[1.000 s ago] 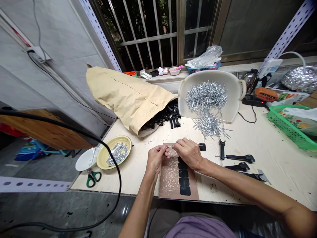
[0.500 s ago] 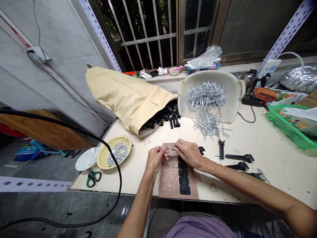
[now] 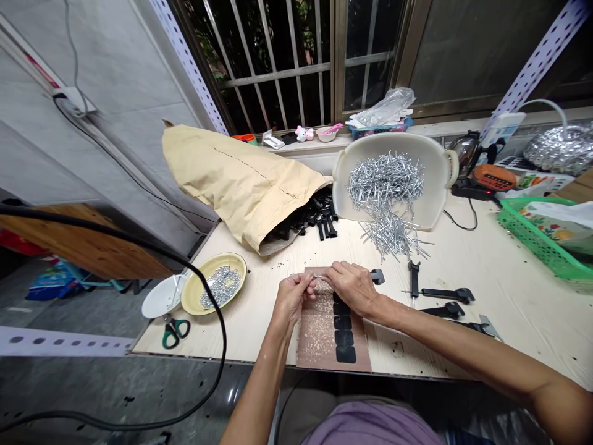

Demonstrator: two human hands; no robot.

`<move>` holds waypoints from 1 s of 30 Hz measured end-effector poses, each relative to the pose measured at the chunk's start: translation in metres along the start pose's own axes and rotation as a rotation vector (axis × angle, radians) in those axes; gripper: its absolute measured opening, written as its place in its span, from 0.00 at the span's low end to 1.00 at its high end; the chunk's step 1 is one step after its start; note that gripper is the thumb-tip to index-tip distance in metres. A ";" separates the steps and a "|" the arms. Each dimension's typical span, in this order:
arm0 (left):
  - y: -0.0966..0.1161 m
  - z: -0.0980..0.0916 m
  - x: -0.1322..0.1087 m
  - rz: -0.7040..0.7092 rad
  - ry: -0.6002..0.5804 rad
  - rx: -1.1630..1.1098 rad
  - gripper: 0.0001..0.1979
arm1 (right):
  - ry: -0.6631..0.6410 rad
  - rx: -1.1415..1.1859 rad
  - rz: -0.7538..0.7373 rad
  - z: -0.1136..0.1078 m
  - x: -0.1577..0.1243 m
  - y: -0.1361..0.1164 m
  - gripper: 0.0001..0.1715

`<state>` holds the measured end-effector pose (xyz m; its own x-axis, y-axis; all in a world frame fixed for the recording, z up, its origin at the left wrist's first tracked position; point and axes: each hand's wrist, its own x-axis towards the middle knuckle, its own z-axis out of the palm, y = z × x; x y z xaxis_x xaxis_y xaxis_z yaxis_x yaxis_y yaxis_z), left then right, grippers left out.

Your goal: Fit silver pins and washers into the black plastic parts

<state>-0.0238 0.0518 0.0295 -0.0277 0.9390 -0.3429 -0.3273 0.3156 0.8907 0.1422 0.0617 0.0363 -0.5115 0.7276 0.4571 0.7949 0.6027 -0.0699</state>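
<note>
My left hand (image 3: 291, 298) is pinched at the fingertips on a thin metal pin (image 3: 316, 275). My right hand (image 3: 353, 285) is closed over a black plastic part (image 3: 377, 276) that sticks out past its knuckles, and its fingertips meet the same pin. Both hands hover over a brown speckled board (image 3: 319, 330) with a column of black pads (image 3: 343, 323). A cream scoop (image 3: 435, 162) behind them spills a heap of silver pins (image 3: 386, 204) onto the table.
A tan paper sack (image 3: 236, 179) spills black parts (image 3: 315, 217). A yellow plate (image 3: 197, 292) of small metal bits, a white dish (image 3: 160, 300) and green scissors (image 3: 175, 330) lie left. Finished black pieces (image 3: 442, 295) lie right, a green basket (image 3: 540, 238) beyond. A black cable (image 3: 139, 247) arcs at left.
The hands stay together over the board with only slight shifts. The black part at my right hand dipped behind the knuckles, then shows again.
</note>
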 end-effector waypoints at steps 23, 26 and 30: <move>-0.009 0.001 -0.002 0.376 0.068 0.373 0.14 | -0.112 0.233 0.129 0.003 -0.001 0.004 0.18; -0.011 0.002 -0.001 0.370 0.077 0.363 0.15 | -0.065 0.156 0.082 0.002 -0.001 0.003 0.16; -0.015 0.005 0.002 0.211 0.047 0.180 0.18 | 0.047 -0.039 -0.020 0.002 -0.002 0.002 0.14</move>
<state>-0.0144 0.0500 0.0167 -0.1224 0.9805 -0.1538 -0.1364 0.1368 0.9812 0.1443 0.0622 0.0336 -0.5125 0.6988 0.4990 0.7971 0.6033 -0.0261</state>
